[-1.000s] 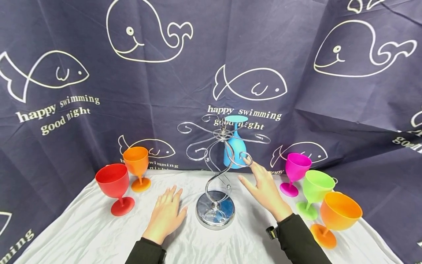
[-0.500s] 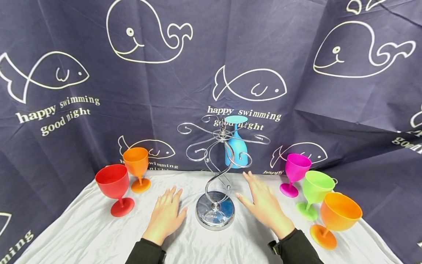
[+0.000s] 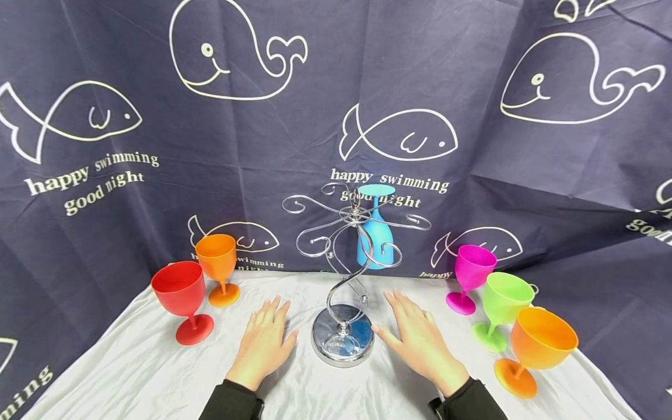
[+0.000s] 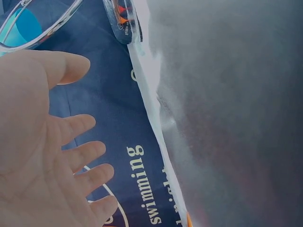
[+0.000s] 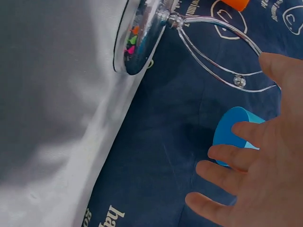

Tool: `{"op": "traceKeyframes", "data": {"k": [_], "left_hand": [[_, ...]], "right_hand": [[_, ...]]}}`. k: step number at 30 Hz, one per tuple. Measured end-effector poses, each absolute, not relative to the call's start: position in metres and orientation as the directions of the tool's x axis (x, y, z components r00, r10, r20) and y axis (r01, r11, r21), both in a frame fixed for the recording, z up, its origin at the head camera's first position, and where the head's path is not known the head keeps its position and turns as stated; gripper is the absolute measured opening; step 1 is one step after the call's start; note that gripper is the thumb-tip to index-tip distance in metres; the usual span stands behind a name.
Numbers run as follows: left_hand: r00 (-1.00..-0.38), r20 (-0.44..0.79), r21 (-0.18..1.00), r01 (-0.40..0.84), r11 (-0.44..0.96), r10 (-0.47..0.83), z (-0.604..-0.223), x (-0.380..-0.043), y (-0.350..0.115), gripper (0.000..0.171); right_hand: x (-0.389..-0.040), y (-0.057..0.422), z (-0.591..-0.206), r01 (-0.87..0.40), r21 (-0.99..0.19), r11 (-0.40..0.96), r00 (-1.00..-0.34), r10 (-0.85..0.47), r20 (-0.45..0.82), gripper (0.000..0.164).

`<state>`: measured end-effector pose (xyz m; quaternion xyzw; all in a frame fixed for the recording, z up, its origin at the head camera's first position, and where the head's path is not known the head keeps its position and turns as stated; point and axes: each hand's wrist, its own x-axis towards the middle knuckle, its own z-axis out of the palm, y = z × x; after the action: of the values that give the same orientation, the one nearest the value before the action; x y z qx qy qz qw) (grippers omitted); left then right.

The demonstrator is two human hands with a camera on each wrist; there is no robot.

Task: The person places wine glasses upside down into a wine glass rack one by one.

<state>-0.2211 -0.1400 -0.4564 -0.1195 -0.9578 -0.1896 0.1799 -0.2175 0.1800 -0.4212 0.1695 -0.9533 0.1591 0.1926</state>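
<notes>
A chrome goblet rack [image 3: 343, 335] with curled wire arms stands in the middle of the table. Upside down on its back right side hangs a blue goblet [image 3: 375, 239], its foot held up among the wires. My left hand [image 3: 262, 344] is left of the round base, fingers spread and holding nothing. On the other side, my right hand [image 3: 422, 344] lies with straight fingers, its thumb tip close to the base's edge. Both palms [image 4: 28, 142] face down in the head view. The right wrist view shows the blue goblet's mouth [image 5: 232, 135] partly behind my fingers.
At left stand a red goblet [image 3: 181, 289] and an orange goblet [image 3: 217, 256]. To the right are a magenta goblet [image 3: 474, 265], a green goblet [image 3: 505, 297] and another orange goblet [image 3: 543, 338]. A dark printed curtain [image 3: 294, 140] hangs behind the white tablecloth [image 3: 131, 373].
My right hand has come away from the hanging blue goblet, moving down and back toward me beside the base. The left hand and the goblets have stayed in place.
</notes>
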Motion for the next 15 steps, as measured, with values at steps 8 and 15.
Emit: {"op": "traceKeyframes", "data": {"k": [8,15], "left_hand": [[-0.903,0.396,0.317,0.303,0.899,0.165,-0.456,-0.219,-0.139,0.058],[-0.903,0.398,0.311,0.300,0.902,0.163,-0.455,-0.219,-0.139,0.058]], "right_hand": [[-0.212,0.179,-0.436,-0.324,-0.210,0.922,-0.886,-0.219,0.409,0.074],[-0.213,0.177,-0.443,-0.322,-0.213,0.922,-0.894,-0.222,0.388,0.074]]}}
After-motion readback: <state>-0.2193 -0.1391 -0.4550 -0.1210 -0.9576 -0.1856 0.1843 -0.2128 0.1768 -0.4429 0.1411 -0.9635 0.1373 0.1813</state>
